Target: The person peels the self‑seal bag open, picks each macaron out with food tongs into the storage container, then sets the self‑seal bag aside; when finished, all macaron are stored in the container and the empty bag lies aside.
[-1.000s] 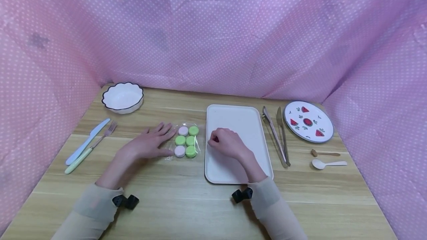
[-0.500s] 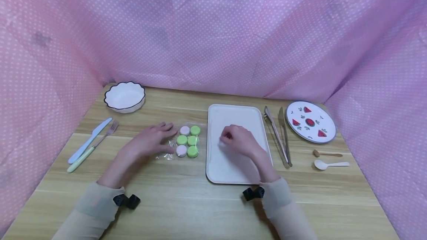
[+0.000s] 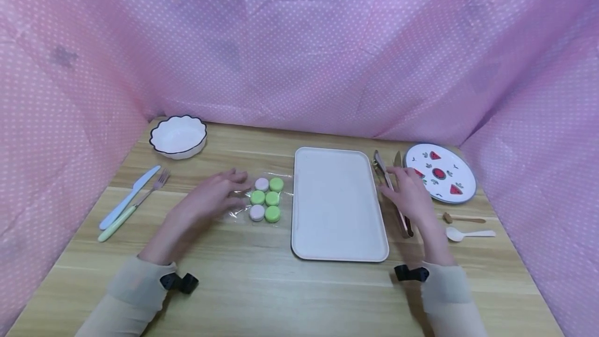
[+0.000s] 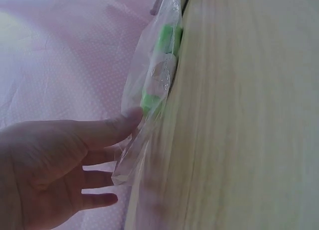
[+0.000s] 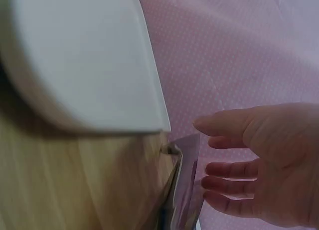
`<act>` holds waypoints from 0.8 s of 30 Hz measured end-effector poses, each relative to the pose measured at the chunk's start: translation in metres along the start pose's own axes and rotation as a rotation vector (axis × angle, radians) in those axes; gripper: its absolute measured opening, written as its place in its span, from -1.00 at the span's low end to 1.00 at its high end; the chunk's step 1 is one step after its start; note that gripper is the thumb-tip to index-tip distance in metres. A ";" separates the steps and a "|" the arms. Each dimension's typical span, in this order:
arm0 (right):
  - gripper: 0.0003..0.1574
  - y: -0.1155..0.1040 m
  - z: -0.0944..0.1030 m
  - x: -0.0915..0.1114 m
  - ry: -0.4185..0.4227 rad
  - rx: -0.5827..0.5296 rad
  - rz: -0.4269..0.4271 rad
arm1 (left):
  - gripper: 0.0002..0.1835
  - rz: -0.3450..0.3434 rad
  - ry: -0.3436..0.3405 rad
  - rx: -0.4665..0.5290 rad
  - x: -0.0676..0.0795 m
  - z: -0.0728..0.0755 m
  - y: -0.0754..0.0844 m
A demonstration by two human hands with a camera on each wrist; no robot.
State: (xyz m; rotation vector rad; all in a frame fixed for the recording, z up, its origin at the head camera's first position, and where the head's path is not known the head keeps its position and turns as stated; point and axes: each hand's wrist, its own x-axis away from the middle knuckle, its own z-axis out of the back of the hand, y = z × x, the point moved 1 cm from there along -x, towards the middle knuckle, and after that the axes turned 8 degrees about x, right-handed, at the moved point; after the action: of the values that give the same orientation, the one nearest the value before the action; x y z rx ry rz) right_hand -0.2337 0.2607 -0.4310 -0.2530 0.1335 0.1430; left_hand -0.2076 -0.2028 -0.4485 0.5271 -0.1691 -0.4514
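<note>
A clear bag of several green and pale lilac macarons (image 3: 264, 199) lies on the wooden table. At its left edge is my left hand (image 3: 211, 195), fingers spread and loosely bent, thumb low toward the bag. In the left wrist view, the thumb tip of my left hand (image 4: 55, 160) is right at the clear plastic (image 4: 137, 155). My right hand (image 3: 412, 194) is over long metal tongs (image 3: 382, 165), which it partly hides. The right wrist view has the right hand (image 5: 264, 165) with fingers extended and thumb apart, beside the metal tongs (image 5: 185, 185).
A white rectangular tray (image 3: 338, 207) lies between the hands. Right of the tongs are a watermelon-patterned plate (image 3: 446, 163), a small brown utensil (image 3: 468, 219) and a white spoon (image 3: 477, 234). At left stand a scalloped bowl (image 3: 179, 135), a blue knife (image 3: 128, 199) and a green-handled fork (image 3: 133, 208).
My right hand, earlier curled above the white tray, has moved right to the tongs and its fingers have straightened. My left hand stays by the macaron bag, its fingers a little less spread.
</note>
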 end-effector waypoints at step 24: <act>0.00 0.023 0.004 0.007 -0.114 0.074 -0.092 | -0.83 -0.105 0.135 -0.098 -0.008 -0.002 0.003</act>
State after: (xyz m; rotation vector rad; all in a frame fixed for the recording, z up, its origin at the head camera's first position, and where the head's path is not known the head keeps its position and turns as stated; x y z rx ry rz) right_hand -0.2298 0.2841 -0.4340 -0.1764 0.0134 0.0610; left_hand -0.2132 -0.1955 -0.4491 0.4697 0.0103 -0.5221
